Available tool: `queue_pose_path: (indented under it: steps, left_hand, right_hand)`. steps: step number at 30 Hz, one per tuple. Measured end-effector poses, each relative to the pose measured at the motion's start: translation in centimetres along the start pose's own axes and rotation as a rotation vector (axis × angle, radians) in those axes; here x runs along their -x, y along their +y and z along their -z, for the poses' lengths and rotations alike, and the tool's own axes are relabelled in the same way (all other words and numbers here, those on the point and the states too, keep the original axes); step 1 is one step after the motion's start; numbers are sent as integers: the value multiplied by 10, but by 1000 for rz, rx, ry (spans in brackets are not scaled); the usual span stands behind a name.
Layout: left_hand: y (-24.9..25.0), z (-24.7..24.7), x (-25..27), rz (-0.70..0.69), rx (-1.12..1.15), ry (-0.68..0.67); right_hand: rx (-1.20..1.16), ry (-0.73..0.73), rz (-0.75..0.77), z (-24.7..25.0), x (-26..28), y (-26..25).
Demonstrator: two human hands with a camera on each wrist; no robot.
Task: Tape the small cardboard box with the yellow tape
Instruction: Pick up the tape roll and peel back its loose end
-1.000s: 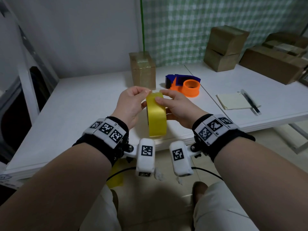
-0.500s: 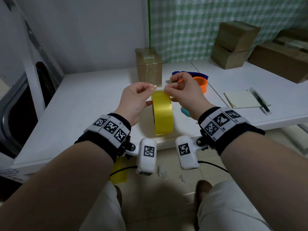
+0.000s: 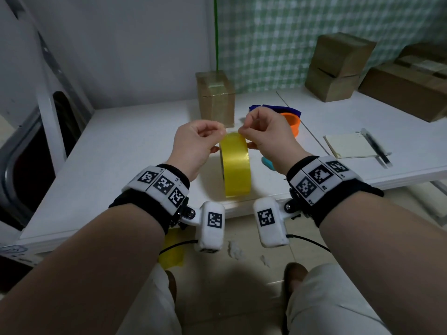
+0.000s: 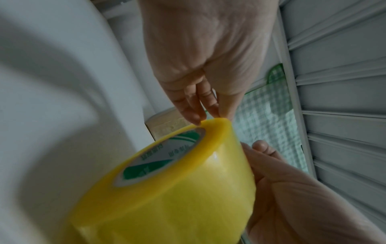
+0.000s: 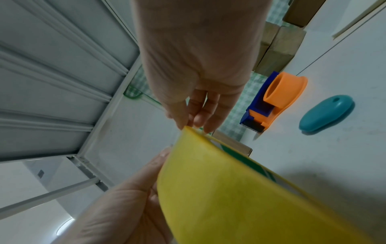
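The yellow tape roll point(image 3: 235, 165) stands on edge over the white table's point(image 3: 121, 165) front edge, held between both hands. My left hand point(image 3: 221, 135) pinches the roll's top edge on the left, thumb against its side. My right hand point(image 3: 242, 131) pinches the top edge on the right. In the left wrist view the left fingertips point(image 4: 198, 118) touch the roll point(image 4: 177, 189) at its rim. The right wrist view shows the right fingertips point(image 5: 194, 125) on the roll's point(image 5: 240, 198) top. The small cardboard box point(image 3: 215, 97) stands upright behind the hands, untouched.
An orange and blue tape dispenser point(image 3: 289, 119) and a teal oval object point(image 3: 268, 163) lie right of the roll. A notepad point(image 3: 348, 146) and pen point(image 3: 376, 147) lie further right. Stacked cardboard boxes point(image 3: 338, 66) stand at the back right. A yellow scrap point(image 3: 171, 250) lies on the floor.
Both hands have carried the roll a little forward over the table. The right fingers moved from the roll's side up to its top edge, and the left fingers pinch there too.
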State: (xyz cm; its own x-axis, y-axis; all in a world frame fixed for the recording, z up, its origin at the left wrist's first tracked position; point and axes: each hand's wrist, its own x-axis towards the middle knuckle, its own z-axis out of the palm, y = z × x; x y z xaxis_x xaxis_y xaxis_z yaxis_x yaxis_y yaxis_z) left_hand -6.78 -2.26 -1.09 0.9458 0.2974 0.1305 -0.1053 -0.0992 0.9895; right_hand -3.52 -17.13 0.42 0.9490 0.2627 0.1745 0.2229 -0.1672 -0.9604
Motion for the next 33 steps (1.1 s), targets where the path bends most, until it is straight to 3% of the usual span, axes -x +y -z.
queue_pose_path:
  steps: [5,13,33]
  left_hand:
    - [2,8,-4,65,53,0]
    - [3,5,-1,-25,-38,-45]
    - [4,1,0,-122,-177,36]
  right_hand:
    - [-10,-15,-26,1,0,1]
    - [12,-22,-44,6,1,-2]
    - [246,-31,13,4,-5,-8]
